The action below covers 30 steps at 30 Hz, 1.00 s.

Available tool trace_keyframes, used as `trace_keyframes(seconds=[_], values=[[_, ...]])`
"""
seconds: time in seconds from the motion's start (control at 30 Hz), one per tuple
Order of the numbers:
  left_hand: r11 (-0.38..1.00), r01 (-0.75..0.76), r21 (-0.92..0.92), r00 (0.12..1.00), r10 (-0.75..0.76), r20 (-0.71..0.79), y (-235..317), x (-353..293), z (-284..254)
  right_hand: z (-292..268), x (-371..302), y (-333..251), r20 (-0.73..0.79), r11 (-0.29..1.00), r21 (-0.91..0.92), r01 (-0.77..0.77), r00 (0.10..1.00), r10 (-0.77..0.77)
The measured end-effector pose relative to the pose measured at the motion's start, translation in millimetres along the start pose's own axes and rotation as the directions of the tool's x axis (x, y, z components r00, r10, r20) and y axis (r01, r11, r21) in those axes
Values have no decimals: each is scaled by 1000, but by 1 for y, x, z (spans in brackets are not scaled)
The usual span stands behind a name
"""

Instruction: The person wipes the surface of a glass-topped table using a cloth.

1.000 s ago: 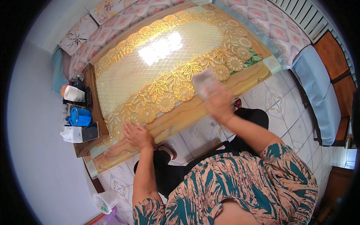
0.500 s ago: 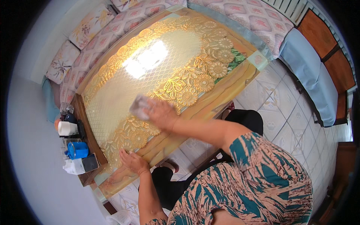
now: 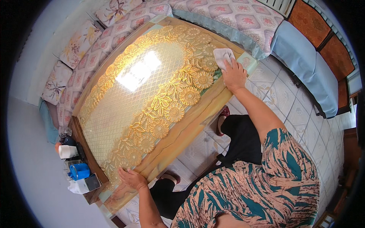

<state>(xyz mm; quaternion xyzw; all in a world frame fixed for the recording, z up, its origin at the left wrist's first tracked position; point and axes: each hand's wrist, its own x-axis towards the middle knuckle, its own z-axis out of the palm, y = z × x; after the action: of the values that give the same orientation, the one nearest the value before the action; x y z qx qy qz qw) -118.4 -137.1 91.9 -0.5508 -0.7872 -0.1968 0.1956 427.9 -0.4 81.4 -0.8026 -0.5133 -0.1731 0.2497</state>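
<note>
My right hand (image 3: 234, 75) presses a folded whitish cloth (image 3: 223, 57) onto the table near its far right corner. The cloth sticks out beyond my fingertips. My left hand (image 3: 132, 178) lies flat on the near left edge, fingers stretched out, holding nothing. Between the two hands runs a gold lace-patterned tablecloth (image 3: 167, 110) with sunflowers and leaves along its border and a lattice middle. The table (image 3: 190, 131) has a yellow-brown marbled edge along my side. Bright light reflects off the shiny top.
A wooden tray (image 3: 84, 146) along the left end carries a blue container (image 3: 80, 171), a white cup (image 3: 67, 152) and tissues (image 3: 79, 187). Patterned sofa seats (image 3: 228, 21) line the far sides, with cushions (image 3: 80, 43) at the left. A chair with a light-blue cover (image 3: 304, 64) stands at the right.
My right hand has swept the cloth from the table's near middle to the far right corner. My left hand remains on the near left edge. The view has shifted slightly.
</note>
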Motion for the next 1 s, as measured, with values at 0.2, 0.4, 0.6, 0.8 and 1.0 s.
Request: trace_keyframes(seconds=[0.2,0.4,0.6,0.8,1.0], values=[[997,30,-65,998,-27,54,-1,4,1,-29,-84,-69,40,951,197,236,968,-249],[998,40,-43,995,-35,97,-1,7,-14,-91,-152,-167,-55,553,622,555,735,-676],[997,13,-72,998,-8,68,-10,4,-12,-25,-71,-180,-49,631,612,477,819,-572],[998,14,-65,997,-9,76,-7,3,-16,21,29,-82,68,884,362,295,938,-340],[999,13,-50,997,-10,75,-12,2,-15,10,77,40,251,996,1,-87,964,84]])
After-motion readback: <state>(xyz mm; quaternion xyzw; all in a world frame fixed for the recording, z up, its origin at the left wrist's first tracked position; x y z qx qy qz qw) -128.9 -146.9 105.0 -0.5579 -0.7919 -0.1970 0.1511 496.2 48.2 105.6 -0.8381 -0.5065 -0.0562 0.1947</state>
